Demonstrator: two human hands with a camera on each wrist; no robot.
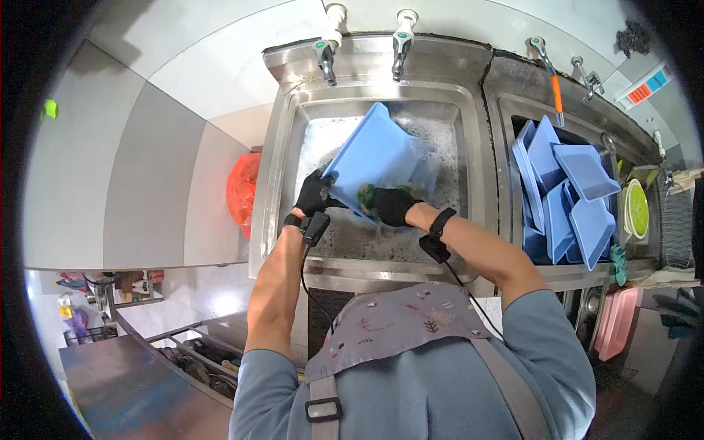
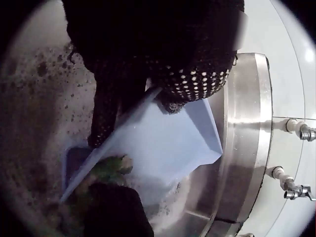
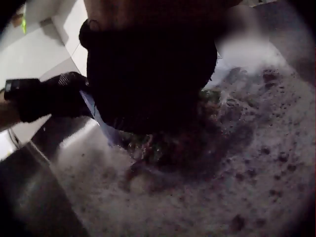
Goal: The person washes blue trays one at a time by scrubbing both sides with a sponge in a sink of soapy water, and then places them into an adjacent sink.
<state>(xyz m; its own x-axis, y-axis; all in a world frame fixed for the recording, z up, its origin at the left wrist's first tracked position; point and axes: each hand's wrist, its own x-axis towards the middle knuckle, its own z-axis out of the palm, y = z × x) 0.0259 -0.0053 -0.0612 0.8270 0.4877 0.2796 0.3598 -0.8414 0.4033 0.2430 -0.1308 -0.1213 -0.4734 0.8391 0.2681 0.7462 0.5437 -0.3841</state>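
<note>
A blue plastic tray (image 1: 375, 158) is tilted in the soapy sink, its lower right part in the foam. My left hand (image 1: 316, 192), in a black dotted glove, grips the tray's left edge; in the left wrist view the thumb and fingers lie on either side of the tray wall (image 2: 163, 143). My right hand (image 1: 392, 206), also in a black glove, holds a green scouring pad (image 1: 367, 196) against the tray's near part. The pad (image 2: 111, 170) also shows beside the right glove in the left wrist view. In the right wrist view the glove (image 3: 148, 79) hides most of the pad.
Sudsy water fills the steel sink (image 1: 477, 169), under two taps (image 1: 400, 55). Several blue trays (image 1: 583, 172) are stacked in the right-hand sink, near a green and white round basket (image 1: 636, 209). A red bag (image 1: 243, 192) hangs left, and pink trays (image 1: 616, 323) stand lower right.
</note>
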